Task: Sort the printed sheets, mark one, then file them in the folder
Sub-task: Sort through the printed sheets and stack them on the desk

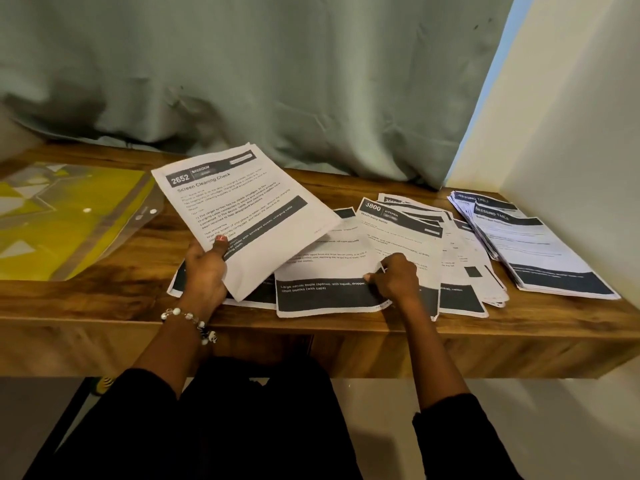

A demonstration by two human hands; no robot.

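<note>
My left hand (204,271) holds a thin stack of printed sheets (249,209) tilted up off the desk; its top page reads "2652 Bedroom, Screen Cleaning Check". My right hand (394,277) pinches the edge of a sheet (329,271) lying flat near the front edge, with a dark band across its bottom. A loose spread of more sheets (450,258) lies under and to the right of it, one headed "3800 Kitchen". A separate neat pile (533,251) headed "Dressing Table" sits at the far right. The clear plastic folder (69,216) with yellow contents lies at the left.
The wooden desk (311,327) runs across the view, with a grey-green curtain (277,81) hanging behind it and a white wall (571,133) closing in the right end. My dark-clothed lap is below the front edge.
</note>
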